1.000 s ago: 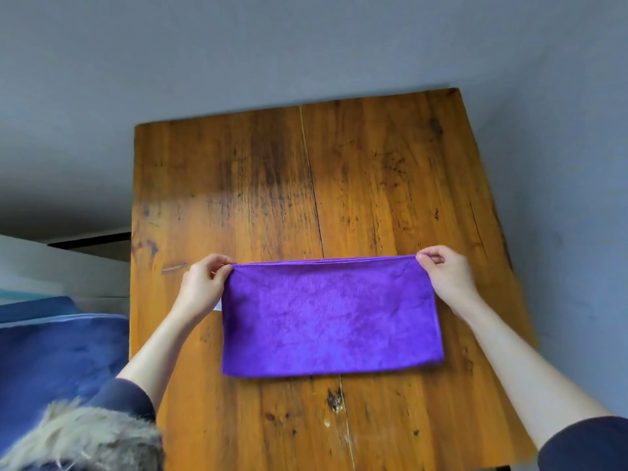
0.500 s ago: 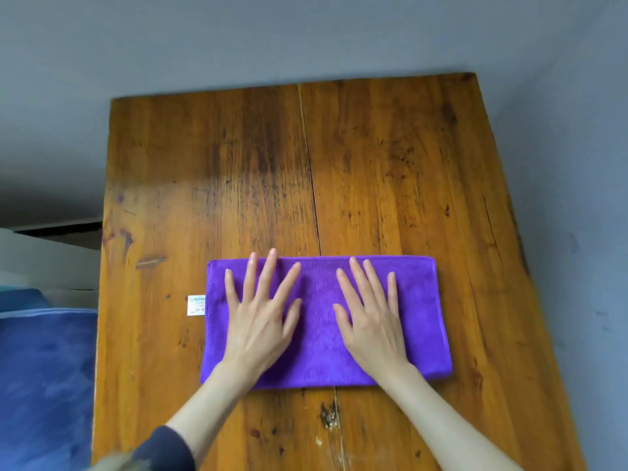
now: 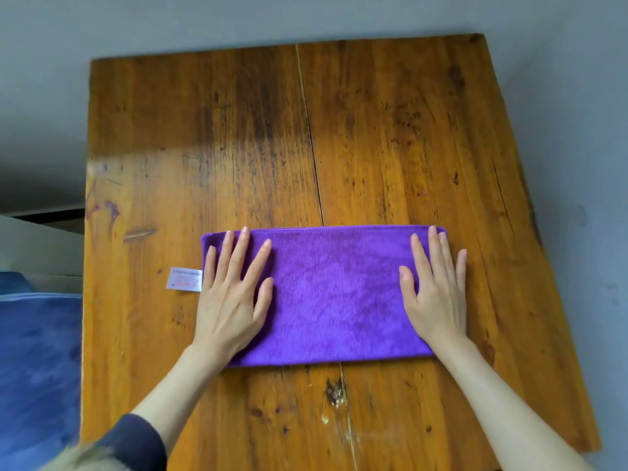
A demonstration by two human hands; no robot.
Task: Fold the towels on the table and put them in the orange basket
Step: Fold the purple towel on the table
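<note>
Scarred, stained plank bench (image 3: 373, 130) over grey floor (image 3: 170, 22); left hand (image 3: 231, 294) and right hand (image 3: 435, 294) press flat, fingers straight, on the folded purple towel (image 3: 333, 294).

table (image 3: 373, 130) far half bare | purple towel (image 3: 336, 294) near centre | label (image 3: 184, 278) left

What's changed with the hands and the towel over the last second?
Both hands let go of the towel's far corners and went flat on it, then slid apart: left hand to the left end, right hand to the right. The towel stays folded on the table.
</note>
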